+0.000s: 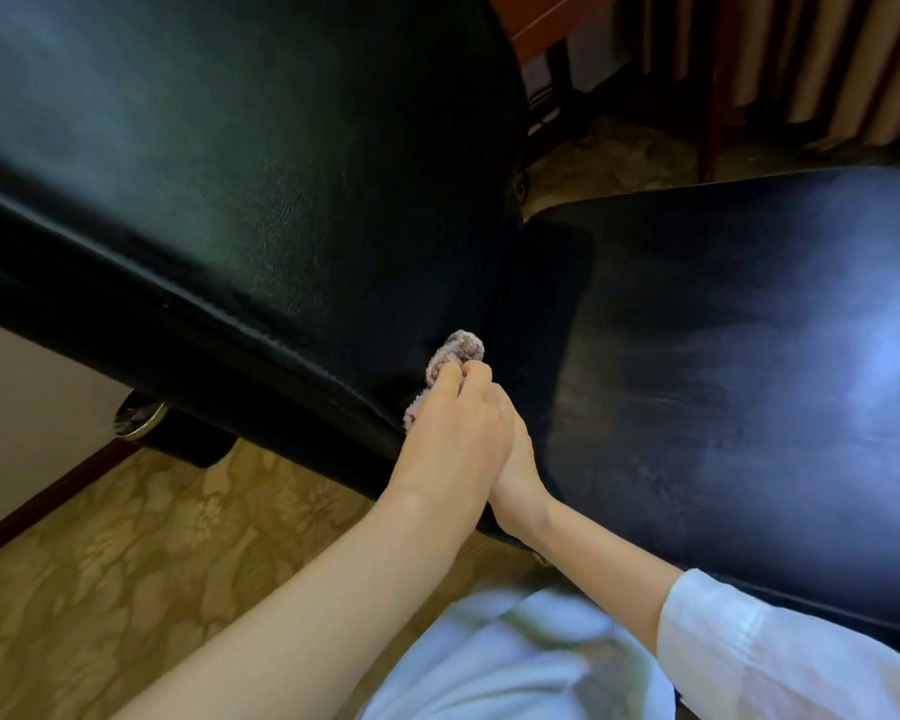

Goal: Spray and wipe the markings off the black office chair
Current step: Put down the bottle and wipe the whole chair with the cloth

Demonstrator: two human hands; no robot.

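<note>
The black office chair fills the view, with its backrest (230, 174) at left and its seat (723, 381) at right. My left hand (453, 423) pinches a small pinkish-purple cloth (458, 350) and holds it against the lower edge of the backrest, at the gap where backrest and seat meet. My right hand (520, 475) lies close against the left one from the right, its fingers hidden behind it, so its hold cannot be made out. No markings show on the leather near the cloth. No spray bottle is in view.
Patterned tan carpet (126, 537) lies below the chair. A chrome chair leg with a black caster (141, 420) shows under the backrest. A pale wall with a dark skirting (22, 407) is at left. Wooden furniture legs and curtains (801, 54) stand at the top right.
</note>
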